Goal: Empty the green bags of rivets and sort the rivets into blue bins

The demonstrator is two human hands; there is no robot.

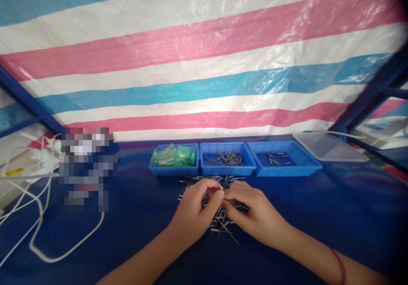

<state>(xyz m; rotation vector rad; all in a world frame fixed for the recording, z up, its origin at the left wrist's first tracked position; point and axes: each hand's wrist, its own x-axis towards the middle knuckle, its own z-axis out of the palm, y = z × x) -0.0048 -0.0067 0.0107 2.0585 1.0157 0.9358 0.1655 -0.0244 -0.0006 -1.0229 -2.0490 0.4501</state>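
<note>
Striped plastic sheeting (204, 55) hangs behind a dark blue tabletop (134, 242). On that surface, a loose pile of slim metal rods (221, 224) lies directly beneath and between the two hands, spilling out just beyond them. Left hand (195, 206) and right hand (259, 208) meet over it, thumb and forefinger of each pressed together, the fingertips touching or nearly so; whether a rod is pinched there I cannot tell. Dark rods also show under the curl of the right hand, held or merely lying below. The step in hand looks like picking through or handling single rods, and the next move seems to call for a fine, steady fingertip grip. Beyond the pile stand three blue bins: the left bin (174, 173) with green plastic packets (183, 155), the middle bin (228, 172) and right bin (302, 166) with more rods.
</note>
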